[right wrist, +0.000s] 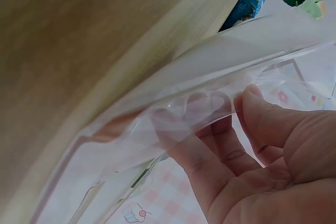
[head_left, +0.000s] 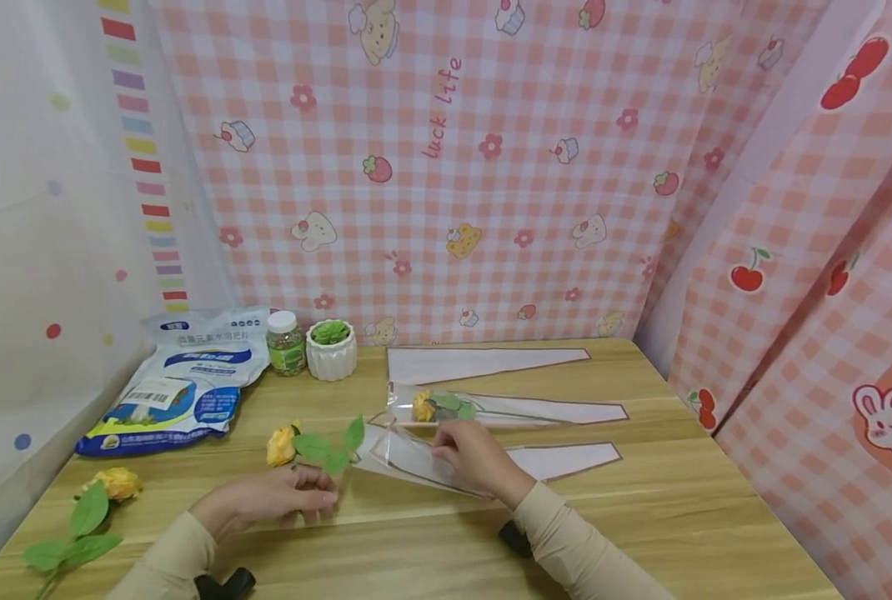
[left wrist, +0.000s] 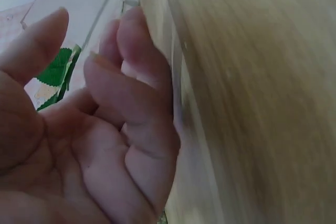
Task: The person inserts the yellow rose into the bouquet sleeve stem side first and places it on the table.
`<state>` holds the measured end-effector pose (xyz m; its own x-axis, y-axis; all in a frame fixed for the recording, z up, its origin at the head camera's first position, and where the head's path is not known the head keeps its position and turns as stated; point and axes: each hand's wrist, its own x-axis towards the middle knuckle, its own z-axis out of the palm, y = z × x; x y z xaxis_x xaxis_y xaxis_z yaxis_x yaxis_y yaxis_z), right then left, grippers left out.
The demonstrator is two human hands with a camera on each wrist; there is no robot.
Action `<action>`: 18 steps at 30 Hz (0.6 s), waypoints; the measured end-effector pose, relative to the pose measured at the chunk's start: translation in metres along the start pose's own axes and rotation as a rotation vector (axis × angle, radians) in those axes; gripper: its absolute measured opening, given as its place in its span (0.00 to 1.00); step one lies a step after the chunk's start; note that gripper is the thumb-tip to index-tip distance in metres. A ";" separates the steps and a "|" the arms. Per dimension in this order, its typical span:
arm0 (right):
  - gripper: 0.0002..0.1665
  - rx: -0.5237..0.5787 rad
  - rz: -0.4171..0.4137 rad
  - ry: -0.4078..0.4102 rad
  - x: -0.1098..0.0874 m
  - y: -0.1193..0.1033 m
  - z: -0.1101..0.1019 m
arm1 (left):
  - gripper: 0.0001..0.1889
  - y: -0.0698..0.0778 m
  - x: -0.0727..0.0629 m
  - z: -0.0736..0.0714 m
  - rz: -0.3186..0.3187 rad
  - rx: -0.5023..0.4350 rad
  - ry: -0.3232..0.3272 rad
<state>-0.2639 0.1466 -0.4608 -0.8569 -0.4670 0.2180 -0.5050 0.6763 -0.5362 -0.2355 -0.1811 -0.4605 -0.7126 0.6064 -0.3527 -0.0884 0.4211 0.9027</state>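
Observation:
My right hand (head_left: 476, 458) pinches a clear flower sleeve (right wrist: 231, 72) with a brown border between thumb and fingers; some fingers show through the film in the right wrist view. The sleeve's wide end faces left, lifted off the wooden table. A yellow rose (head_left: 283, 446) with green leaves (head_left: 326, 450) lies left of that end, its leaves overlapping the sleeve mouth in the head view. Just below these leaves is my left hand (head_left: 277, 497), its fingers loosely bent. The left wrist view shows nothing between its thumb and fingers (left wrist: 142, 51).
Behind lie a sleeve holding a yellow rose (head_left: 423, 406) and another flat sleeve (head_left: 476, 362). Another yellow rose (head_left: 112, 483) lies at the left edge. A fertilizer bag (head_left: 183, 375), a white-capped jar (head_left: 286, 346) and a potted succulent (head_left: 331, 350) stand at the back left.

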 end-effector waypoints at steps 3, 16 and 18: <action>0.08 -0.003 0.001 0.001 0.000 0.001 0.000 | 0.16 -0.003 -0.002 -0.001 0.000 0.006 -0.031; 0.07 0.030 0.013 -0.007 0.002 0.000 -0.001 | 0.19 -0.014 -0.037 -0.024 -0.064 0.110 0.014; 0.07 0.036 0.011 -0.007 0.002 0.000 -0.001 | 0.20 -0.017 -0.045 -0.035 -0.082 0.101 0.053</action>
<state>-0.2656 0.1468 -0.4594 -0.8616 -0.4639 0.2062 -0.4915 0.6605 -0.5676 -0.2266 -0.2390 -0.4513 -0.7415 0.5319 -0.4089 -0.0796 0.5354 0.8409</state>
